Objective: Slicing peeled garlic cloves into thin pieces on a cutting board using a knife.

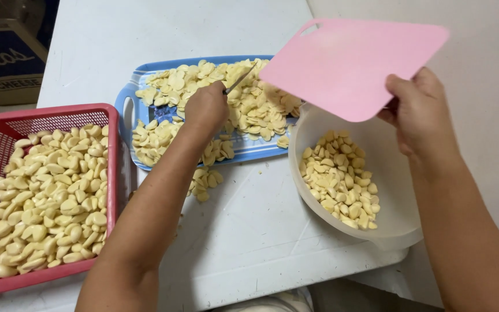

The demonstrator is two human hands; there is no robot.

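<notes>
A knife is gripped in the left hand, its blade laid over the garlic halves heaped on a blue tray. A pink cutting board is clasped by its lower edge in the right hand and tilted above a white bowl partly filled with garlic. The bowl overhangs the white table at its right edge. A red basket of whole peeled cloves sits at the left edge. Bare tabletop is seen between basket and bowl, and beyond the tray.
</notes>
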